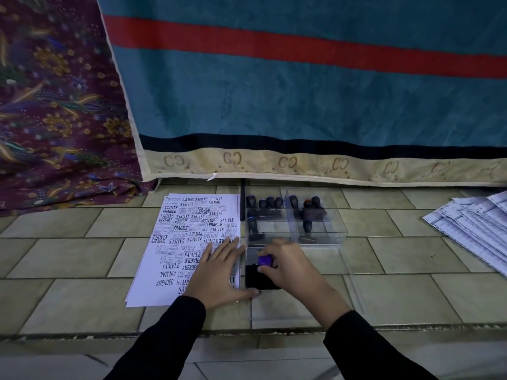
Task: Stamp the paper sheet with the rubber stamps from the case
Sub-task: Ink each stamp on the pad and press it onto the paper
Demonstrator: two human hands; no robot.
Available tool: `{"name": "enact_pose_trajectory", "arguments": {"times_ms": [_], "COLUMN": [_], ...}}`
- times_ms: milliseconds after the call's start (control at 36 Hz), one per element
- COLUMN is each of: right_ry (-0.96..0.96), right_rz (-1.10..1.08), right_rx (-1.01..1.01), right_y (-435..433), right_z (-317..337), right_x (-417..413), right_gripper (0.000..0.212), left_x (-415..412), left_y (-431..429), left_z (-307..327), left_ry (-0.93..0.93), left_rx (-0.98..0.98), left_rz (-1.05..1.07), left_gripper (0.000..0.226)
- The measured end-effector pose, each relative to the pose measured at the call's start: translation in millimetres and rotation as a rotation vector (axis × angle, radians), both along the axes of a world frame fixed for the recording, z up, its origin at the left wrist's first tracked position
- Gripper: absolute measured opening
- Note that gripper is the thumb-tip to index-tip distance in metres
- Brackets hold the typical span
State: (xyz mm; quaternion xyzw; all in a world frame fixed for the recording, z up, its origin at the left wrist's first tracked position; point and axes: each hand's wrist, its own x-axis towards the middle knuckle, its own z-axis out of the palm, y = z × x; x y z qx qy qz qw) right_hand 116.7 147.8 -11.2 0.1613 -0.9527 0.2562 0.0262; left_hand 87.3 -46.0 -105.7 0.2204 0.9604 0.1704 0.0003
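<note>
On the tiled floor, the left hand lies flat on the paper sheet, fingers straight. At its 3 o'clock the right hand grips a purple stamp.

floor: beige tiles | back: teal red-striped cloth | left: floral fabric

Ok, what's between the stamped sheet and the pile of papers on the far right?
Head view: the clear stamp case, and nearer, the ink pad where the right hand holds a purple-handled stamp; then bare tiles.
</note>
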Motion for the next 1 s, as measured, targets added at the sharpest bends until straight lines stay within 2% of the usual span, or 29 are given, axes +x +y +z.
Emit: {"name": "enact_pose_trajectory", "arguments": {"times_ms": [83,139,195,306,389,445,500,584,667,722,750,861,1000], "right_ry": [0.001,0.005,0.005,0.009,0.018,0.032,0.048,-0.017,-0.046,-0.042,-0.039,-0.060,-0.064], "right_rz": [0.002,0.001,0.000,0.016,0.039,0.054,0.078,0.138,0.228,0.264,0.275,0.286,0.316], "right_rx": [0.022,0.022,0.010,0.005,-0.015,-0.086,-0.154,-0.256,-0.286,-0.274,-0.266,-0.238,-0.216], "right_y": [-2,-1,1,2,2,-6,-22,-54,-88,-108,-116,-140,-156], "right_z": [-2,-5,-9,-9,-3,3,7,10,7,3,2,-4,-8], "right_x": [1,5,9,12,9,7,6,5,4,3,2,-5,-8], "right_gripper": [0.025,0.027,0.032,0.032,0.029,0.032,0.037,0.040,0.030,0.028,0.028,0.030,0.027], "left_x": [0,3,7,5,0,-1,0,1,0,-2,-1,2,0], "left_y": [-1,-2,-4,-12,-27,-46,-68,-107,-140,-153,-156,-158,-157], "left_z": [4,8,15,37,55,58,54,42,24,15,12,9,9], "left_ry": [-0.016,-0.067,-0.185,-0.464,-0.388,-0.257,-0.110,0.014,0.038,0.092,0.082,0.054,0.035], "left_rx": [0.025,0.133,0.346,0.917,1.216,1.288,1.243,1.028,0.642,0.337,0.254,0.165,0.164], "left_rz": [-0.007,-0.014,0.030,0.196,0.261,0.350,0.450,0.568,0.494,0.435,0.424,0.454,0.463], "left_gripper": [0.110,0.092,0.074,0.088,0.064,0.057,0.047,0.018,0.024,0.038,0.047,0.054,0.062]}}
